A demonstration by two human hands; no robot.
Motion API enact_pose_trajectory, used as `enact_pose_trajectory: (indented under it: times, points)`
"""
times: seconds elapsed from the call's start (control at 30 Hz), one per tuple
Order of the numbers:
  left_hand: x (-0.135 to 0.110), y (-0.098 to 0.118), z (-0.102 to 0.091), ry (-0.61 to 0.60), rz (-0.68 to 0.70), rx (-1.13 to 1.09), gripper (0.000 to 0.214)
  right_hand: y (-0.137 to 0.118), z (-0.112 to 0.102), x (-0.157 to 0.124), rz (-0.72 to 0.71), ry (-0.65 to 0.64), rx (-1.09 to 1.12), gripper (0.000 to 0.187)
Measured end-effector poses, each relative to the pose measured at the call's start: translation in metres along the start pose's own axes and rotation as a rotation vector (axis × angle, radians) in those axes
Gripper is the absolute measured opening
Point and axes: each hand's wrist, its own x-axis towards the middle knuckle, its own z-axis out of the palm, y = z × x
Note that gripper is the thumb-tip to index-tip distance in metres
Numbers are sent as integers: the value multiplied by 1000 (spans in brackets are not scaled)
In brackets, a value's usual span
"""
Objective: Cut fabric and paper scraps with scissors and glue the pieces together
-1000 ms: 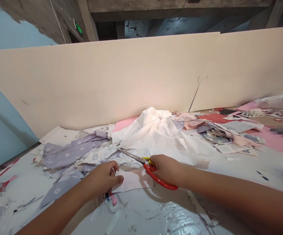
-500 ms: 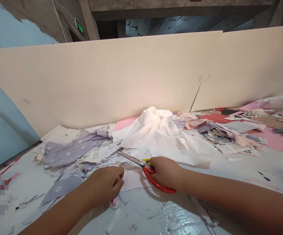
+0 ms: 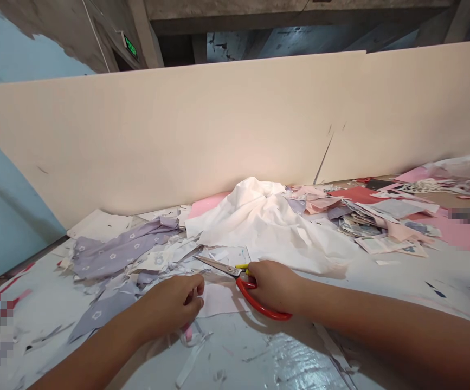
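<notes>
My right hand is closed round the red handles of a pair of scissors, which have a small yellow part near the pivot. Their blades look nearly together and point left, over the scraps. To the left, my left hand has curled fingers with a small gap between thumb and forefinger, and no held thing shows there. It rests by the left edge of a pale pinkish-white cloth piece, which lies flat beneath the scissors. Behind the scissors a crumpled white cloth is heaped up.
Lilac flower-print cloth and many offcuts lie at left. At right are a stack of patterned scraps, red cloth and pink cloth. A tall cream board stands along the back of the white table.
My left hand has shifted very slightly left, and its thumb and forefinger have parted a little. The right hand and scissors stay almost where they were.
</notes>
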Motion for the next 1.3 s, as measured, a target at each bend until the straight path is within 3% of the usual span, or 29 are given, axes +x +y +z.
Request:
enact_pose_trajectory:
  times: [0.1, 0.17, 0.23, 0.43, 0.8, 0.93, 1.13, 1.3]
  points:
    - [0, 4, 0, 117, 38, 155, 20, 2, -1, 1, 32, -27, 63, 19]
    - [1, 7, 5, 232, 124, 245, 23, 2, -1, 2, 51, -38, 74, 19]
    - [2, 10, 12, 271, 241, 225, 23, 1, 0, 2, 50, -27, 51, 19]
    - [6, 9, 29, 167, 343, 40, 23, -1, 2, 2, 46, -3, 6, 18]
    - [3, 9, 28, 156, 345, 40, 22, 1, -7, 5, 86, -50, 118, 29]
    - [1, 16, 25, 136, 337, 129, 28, 7, -15, 6, 116, 8, 253, 33]
    - [0, 19, 25, 138, 372, 167, 33, -1, -9, 3, 106, -19, 0, 23]
    - [5, 8, 23, 163, 264, -146, 31, -2, -5, 3, 107, -29, -20, 27]
